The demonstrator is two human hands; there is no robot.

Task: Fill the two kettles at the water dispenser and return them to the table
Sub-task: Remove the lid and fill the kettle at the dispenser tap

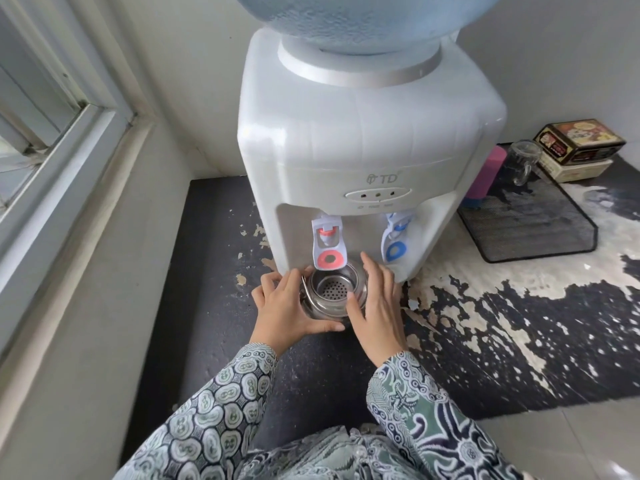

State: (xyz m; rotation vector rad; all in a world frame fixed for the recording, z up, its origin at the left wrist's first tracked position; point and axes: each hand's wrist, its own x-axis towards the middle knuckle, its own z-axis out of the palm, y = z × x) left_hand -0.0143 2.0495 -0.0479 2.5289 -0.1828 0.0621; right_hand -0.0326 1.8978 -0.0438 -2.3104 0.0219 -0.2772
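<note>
A white dispenser [367, 140] stands on a dark, peeling mat [485, 323], a blue bottle [360, 19] on top. A wall and window frame [69, 133] lie left; a mesh tray [530, 226], glass mug [523, 161], pink bottle [485, 174] and tins [578, 140] sit right, well apart from the work.

Under the red tap [327, 242] sits a small steel kettle [334, 292], lid off, strainer showing. The blue tap [394, 237] is just beside.

The left hand [287, 303] curls round the kettle's left side; the right hand [377, 299] lies against its right side, fingers fairly straight.

The kettle is likely stiff, smooth and slippery when wet, and heavier once filled. Its thin wire handle [304, 289], folded left, looks the surest hold.
</note>
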